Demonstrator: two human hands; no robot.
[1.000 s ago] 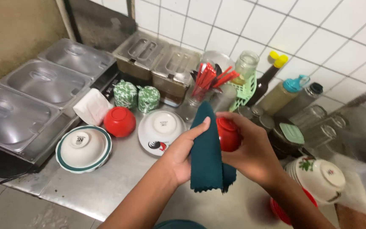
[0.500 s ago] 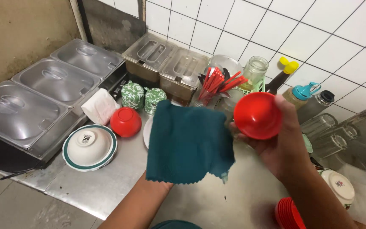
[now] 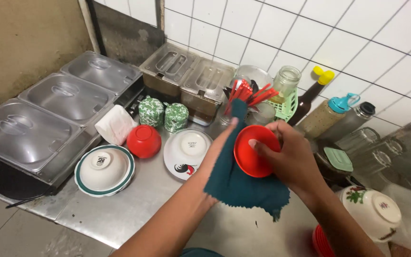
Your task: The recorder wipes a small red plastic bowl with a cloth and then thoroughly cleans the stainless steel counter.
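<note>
My right hand (image 3: 293, 159) holds a small red plastic bowl (image 3: 252, 153) by its rim, its hollow turned toward me. A dark teal cloth (image 3: 243, 188) is draped over my left hand (image 3: 224, 138), which presses it against the bowl's left edge; only the fingertips show above the cloth. Both hands hover over the steel counter (image 3: 134, 204). Below them an upturned white bowl with a rooster picture (image 3: 186, 152) rests on the counter.
At left sit an upturned red bowl (image 3: 143, 141), a green-rimmed white bowl (image 3: 104, 169) and lidded steel pans (image 3: 67, 97). Two green patterned cups (image 3: 163, 114), a red chopstick holder (image 3: 243, 93), jars and bottles (image 3: 327, 116) line the tiled wall. A floral bowl (image 3: 372, 214) and stacked red bowls (image 3: 322, 242) are at right.
The cloth, spread wide half a second ago, now wraps my left hand against the bowl. The red bowl has turned from showing its base to showing its hollow and dropped lower.
</note>
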